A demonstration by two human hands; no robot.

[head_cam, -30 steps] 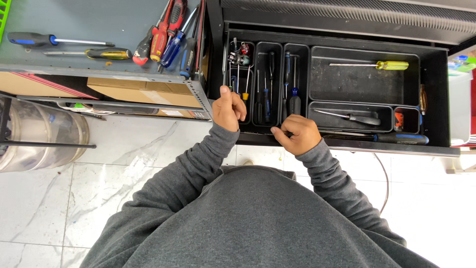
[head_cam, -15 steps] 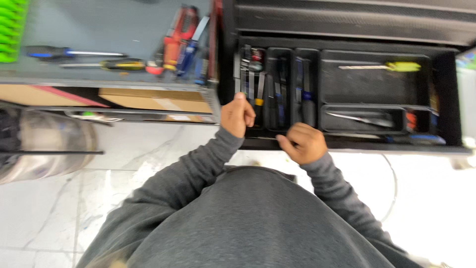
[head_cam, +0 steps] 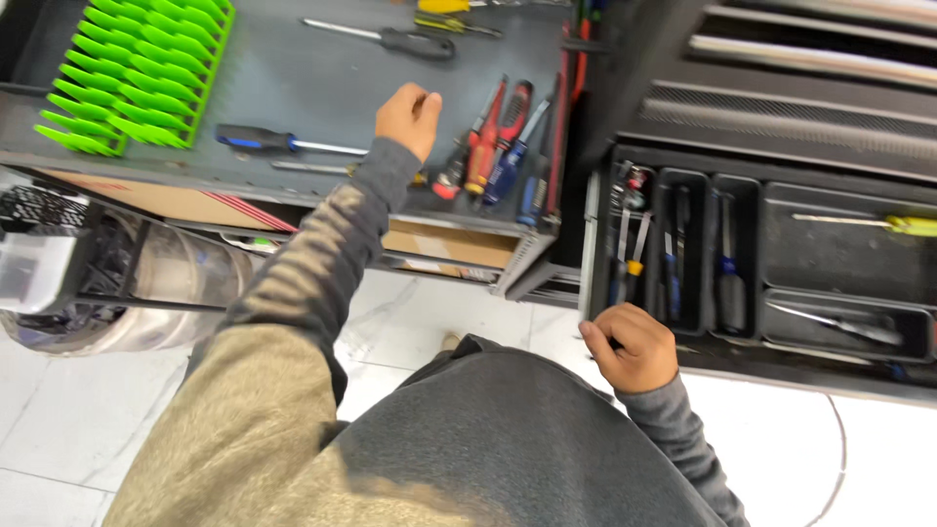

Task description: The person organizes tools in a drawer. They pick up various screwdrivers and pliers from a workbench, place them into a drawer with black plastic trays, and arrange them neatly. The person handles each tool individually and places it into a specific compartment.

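My left hand (head_cam: 410, 115) reaches out over a grey tool shelf (head_cam: 293, 88), fingers curled; I cannot see whether anything is inside them. It hovers just left of a cluster of red and blue handled pliers and screwdrivers (head_cam: 493, 146). A blue-handled screwdriver (head_cam: 256, 140) lies to its left and a black-handled one (head_cam: 415, 42) further back. My right hand (head_cam: 630, 346) curls over the front left edge of an open black drawer (head_cam: 830, 366). The drawer's narrow compartments (head_cam: 683, 254) hold several small screwdrivers.
A bright green slotted rack (head_cam: 137, 73) sits at the shelf's far left. A yellow-handled screwdriver (head_cam: 903, 226) lies in the drawer's wide compartment. Cardboard boxes (head_cam: 439, 244) sit under the shelf, with a metal drum (head_cam: 156, 293) and a black crate (head_cam: 44, 244) on the white tile floor.
My left hand left the drawer's small compartments and swung left, out over the grey shelf. The view turned left with it. My right hand stayed at the drawer's front edge.
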